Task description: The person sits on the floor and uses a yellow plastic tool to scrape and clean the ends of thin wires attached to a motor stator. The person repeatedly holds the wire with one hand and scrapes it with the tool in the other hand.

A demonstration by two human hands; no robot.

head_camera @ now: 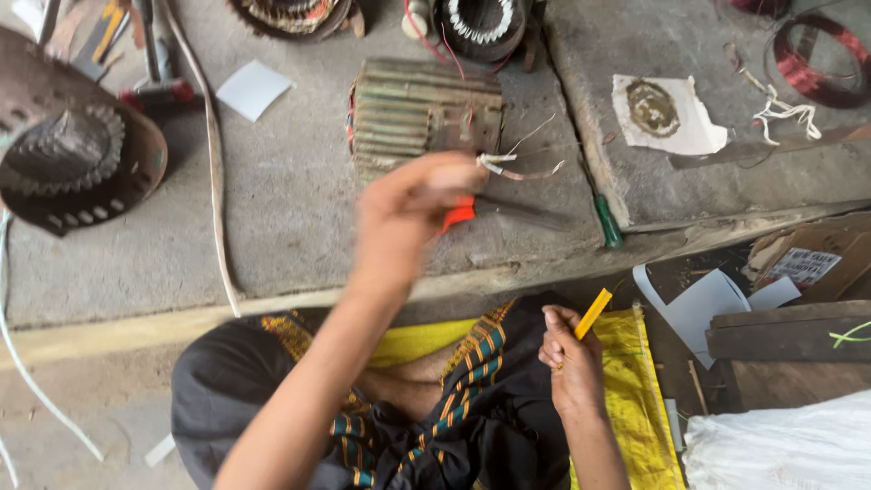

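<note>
Raised near the lens at frame centre, the left hand [408,213] was closed on red-handled pliers [494,210], gripping the wire ends [508,166] of the ribbed motor [422,113]; wires looked unfinished. Lower right, the right hand [570,356] pinched a yellow stick [593,314].

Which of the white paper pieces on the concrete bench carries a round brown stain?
The torn paper piece on the raised slab at right; the plain white square near the hammer is unmarked.
</note>
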